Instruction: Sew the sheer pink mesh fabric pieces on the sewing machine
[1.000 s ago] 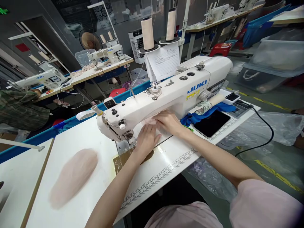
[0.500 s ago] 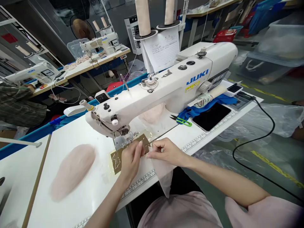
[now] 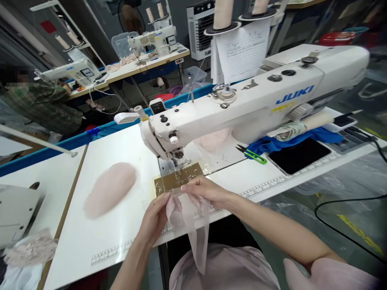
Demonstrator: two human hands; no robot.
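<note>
one sewing machine sits beyond fabric in left hand, right hand.

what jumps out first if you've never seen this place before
A big white JUKI sewing machine fills the middle of the table. Just in front of its needle end, the left hand and right hand pinch a sheer pink fabric that hangs down over the table edge. A soft pink pile lies on the table to the left.
</note>
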